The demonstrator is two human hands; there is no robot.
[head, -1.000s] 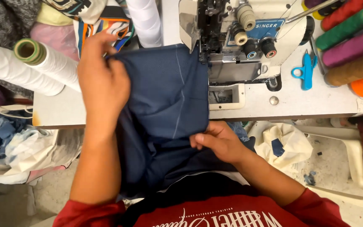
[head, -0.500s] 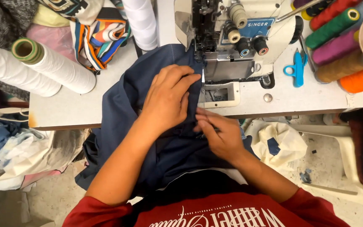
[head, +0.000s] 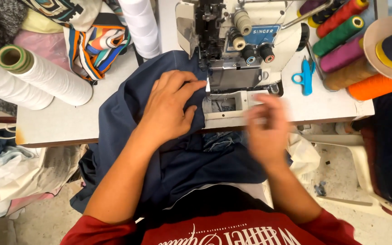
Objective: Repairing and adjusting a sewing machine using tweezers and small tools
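Left hand [head: 171, 106] lies flat, palm down, fingers spread on the dark navy woven cloth [head: 128, 118], grasping nothing, its fingertips just beside the grey metal plate of the white overlock sewing machine [head: 246, 50]. Cloth spreads under that hand over the pale desk [head: 60, 124] and hangs off the near edge toward the lap. Right hand [head: 266, 131] is blurred, near the desk edge; cannot tell its grip. Small blue plastic thread snips [head: 305, 77] lie beyond the right hand.
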